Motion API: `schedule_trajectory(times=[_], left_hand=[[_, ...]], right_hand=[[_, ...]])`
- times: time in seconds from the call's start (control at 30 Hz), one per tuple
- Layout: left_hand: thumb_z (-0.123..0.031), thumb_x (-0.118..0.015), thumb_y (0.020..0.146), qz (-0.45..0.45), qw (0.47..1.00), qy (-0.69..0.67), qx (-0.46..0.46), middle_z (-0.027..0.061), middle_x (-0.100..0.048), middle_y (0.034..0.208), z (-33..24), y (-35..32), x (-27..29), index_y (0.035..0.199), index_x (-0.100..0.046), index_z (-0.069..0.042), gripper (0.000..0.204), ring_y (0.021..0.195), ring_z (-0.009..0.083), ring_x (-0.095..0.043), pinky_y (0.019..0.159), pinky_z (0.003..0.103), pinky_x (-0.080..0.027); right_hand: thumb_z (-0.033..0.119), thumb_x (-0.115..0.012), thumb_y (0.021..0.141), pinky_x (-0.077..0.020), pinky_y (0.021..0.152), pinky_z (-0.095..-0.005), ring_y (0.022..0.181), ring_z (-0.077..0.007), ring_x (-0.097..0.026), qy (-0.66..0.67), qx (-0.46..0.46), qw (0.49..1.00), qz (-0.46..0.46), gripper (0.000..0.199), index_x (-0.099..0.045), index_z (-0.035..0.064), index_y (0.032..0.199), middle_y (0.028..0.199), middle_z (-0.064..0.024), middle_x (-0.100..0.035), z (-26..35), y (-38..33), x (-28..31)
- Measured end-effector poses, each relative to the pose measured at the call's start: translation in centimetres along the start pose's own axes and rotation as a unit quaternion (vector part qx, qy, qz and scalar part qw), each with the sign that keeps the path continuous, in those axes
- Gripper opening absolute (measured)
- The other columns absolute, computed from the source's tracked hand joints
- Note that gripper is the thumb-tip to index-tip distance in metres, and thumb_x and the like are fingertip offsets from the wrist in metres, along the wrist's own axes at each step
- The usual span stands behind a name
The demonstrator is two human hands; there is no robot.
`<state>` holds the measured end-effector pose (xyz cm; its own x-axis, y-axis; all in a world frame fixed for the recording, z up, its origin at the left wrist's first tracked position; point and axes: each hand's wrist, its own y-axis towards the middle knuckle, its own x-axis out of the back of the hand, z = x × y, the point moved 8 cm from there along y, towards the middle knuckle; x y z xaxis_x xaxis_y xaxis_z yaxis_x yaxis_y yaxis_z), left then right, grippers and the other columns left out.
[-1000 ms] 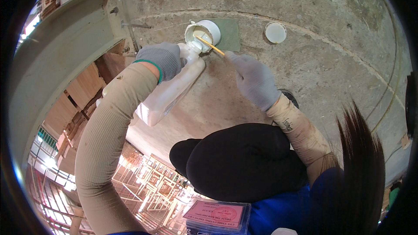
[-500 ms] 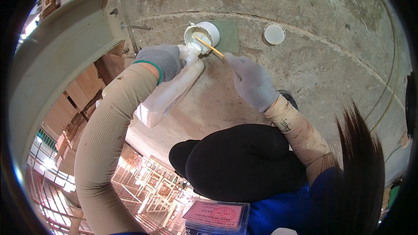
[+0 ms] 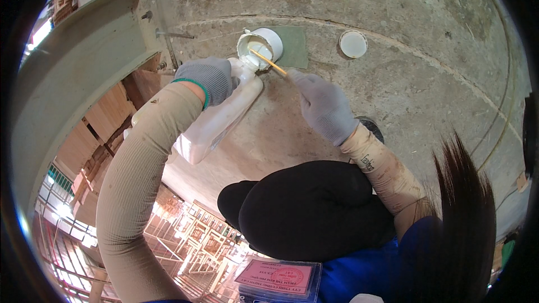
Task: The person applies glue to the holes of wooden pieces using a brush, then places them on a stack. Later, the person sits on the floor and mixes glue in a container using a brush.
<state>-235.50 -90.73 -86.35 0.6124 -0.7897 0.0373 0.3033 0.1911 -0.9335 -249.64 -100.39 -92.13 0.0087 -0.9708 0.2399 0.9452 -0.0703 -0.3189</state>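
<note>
My left hand (image 3: 206, 78), in a grey knit glove with a green cuff edge, is closed on the handle of a translucent white plastic jug (image 3: 222, 118). The jug is tilted, its mouth at the rim of a white tub (image 3: 272, 42). White, glue-like stuff (image 3: 257, 55) lies at the jug's mouth and in the tub. My right hand (image 3: 323, 104), also gloved, grips a thin yellowish wooden stick (image 3: 270, 63). The stick's far end reaches into the tub's opening. The jug's handle is mostly hidden under my left fingers.
Under the tub lies a green sheet (image 3: 295, 46) on the concrete floor (image 3: 410, 78). A round white lid (image 3: 353, 44) rests to its right. A grey metal beam (image 3: 78, 50) with a protruding bolt (image 3: 178, 35) stands at left, beside stacked wood pieces (image 3: 92, 118).
The stick and my right hand have shifted very slightly at the tub. My left hand and the jug stay in place.
</note>
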Motion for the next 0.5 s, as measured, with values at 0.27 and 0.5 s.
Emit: schedule_trajectory(times=[0.27,0.5], left_hand=[[-0.034,-0.052,0.085,0.008,1.0,-0.011,0.005,0.018,-0.065,0.102,0.11,-0.05,-0.24,0.103,-0.066,-0.004,0.037,0.093,0.032,-0.064,0.08,0.04,-0.05],[-0.028,-0.055,0.083,0.013,1.0,-0.02,0.002,0.0164,-0.066,0.101,-0.13,-0.33,-0.09,0.102,-0.067,-0.005,0.032,0.093,0.0308,-0.064,0.08,0.039,-0.049]], right_hand=[[0.002,-0.05,0.083,-0.0475,0.06,-0.0416,0.071,-0.0354,-0.058,0.016,0.007,1.0,0.007,0.035,-0.055,0.0049,0.118,0.083,-0.0169,-0.058,0.32,-0.11,-0.38],[0.006,-0.047,0.084,-0.0495,0.062,-0.0412,0.072,-0.0326,-0.06,0.017,0.022,1.0,-0.005,0.035,-0.054,0.0063,0.118,0.086,-0.0153,-0.059,0.15,-0.08,-0.44]])
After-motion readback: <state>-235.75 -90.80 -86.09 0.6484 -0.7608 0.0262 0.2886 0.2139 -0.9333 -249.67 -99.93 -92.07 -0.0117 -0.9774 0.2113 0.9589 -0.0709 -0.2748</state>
